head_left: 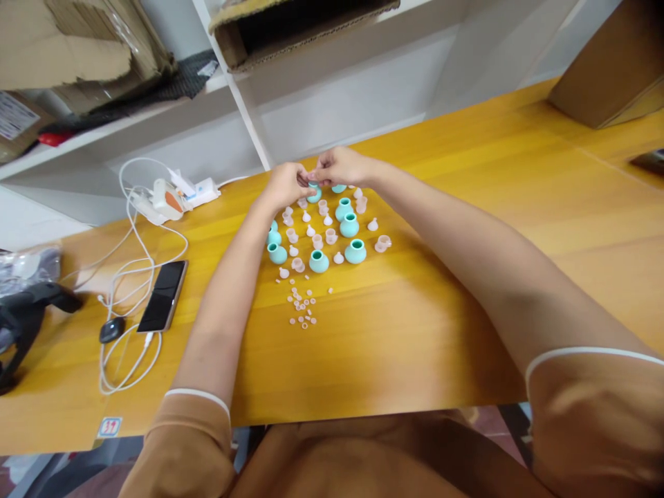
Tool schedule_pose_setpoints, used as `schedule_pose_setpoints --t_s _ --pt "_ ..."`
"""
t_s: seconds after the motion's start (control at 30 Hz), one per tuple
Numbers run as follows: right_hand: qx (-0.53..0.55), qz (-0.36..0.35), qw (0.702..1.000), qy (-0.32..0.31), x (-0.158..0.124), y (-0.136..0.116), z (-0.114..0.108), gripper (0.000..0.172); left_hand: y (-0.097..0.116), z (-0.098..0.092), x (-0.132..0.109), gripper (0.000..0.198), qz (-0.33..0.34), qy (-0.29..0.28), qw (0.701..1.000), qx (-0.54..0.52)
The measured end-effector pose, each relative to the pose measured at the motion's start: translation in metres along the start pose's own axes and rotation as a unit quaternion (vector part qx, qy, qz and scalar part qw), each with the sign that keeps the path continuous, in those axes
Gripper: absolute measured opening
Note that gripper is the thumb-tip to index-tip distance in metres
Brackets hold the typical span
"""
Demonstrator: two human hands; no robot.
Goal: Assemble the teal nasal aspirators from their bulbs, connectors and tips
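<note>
At the back of the group of small parts, my left hand (286,185) has its thumb and fingers closed around a small turquoise pot (314,193). My right hand (339,167) meets it over the pot's mouth, fingertips pinched together; whatever is between them is too small or hidden to name. More turquoise pots, such as one near the front (318,262), stand upright around. Among them are small translucent pink cups (382,243), white funnel-shaped pieces (373,225) and, nearer me, a scatter of tiny pink rings and plugs (304,326).
On the left lie a phone (162,297), a black earbud-case-like object (112,330), tangled white cables (106,377) and a power strip with chargers (205,193). White shelving (353,90) with cardboard stands behind the wooden table (394,346). A cardboard box (604,76) sits back right.
</note>
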State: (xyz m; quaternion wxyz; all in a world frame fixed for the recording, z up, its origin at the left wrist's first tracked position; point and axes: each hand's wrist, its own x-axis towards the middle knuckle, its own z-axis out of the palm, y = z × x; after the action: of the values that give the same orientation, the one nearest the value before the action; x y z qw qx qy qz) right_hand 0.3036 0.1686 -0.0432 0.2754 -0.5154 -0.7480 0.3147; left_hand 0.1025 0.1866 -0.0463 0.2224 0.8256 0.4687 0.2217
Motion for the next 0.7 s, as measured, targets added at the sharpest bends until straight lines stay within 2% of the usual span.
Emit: schedule_pose_setpoints --t_s 0.2,0.43,0.7 --pt "0.021 -0.016 0.999 -0.021 0.001 0.005 -0.005 0.039 0.003 -0.001 -0.001 0.026 -0.001 0.000 1.000 0.017" --pt "-0.059 -0.086 0.992 -0.064 -0.002 0.008 -0.017 0.033 -0.004 0.001 0.002 0.027 0.020 -0.013 1.000 0.014" --pt "-0.159 -0.188 0.967 -0.060 0.008 0.019 -0.019 0.030 -0.014 0.006 0.005 0.027 0.011 -0.035 0.998 -0.053"
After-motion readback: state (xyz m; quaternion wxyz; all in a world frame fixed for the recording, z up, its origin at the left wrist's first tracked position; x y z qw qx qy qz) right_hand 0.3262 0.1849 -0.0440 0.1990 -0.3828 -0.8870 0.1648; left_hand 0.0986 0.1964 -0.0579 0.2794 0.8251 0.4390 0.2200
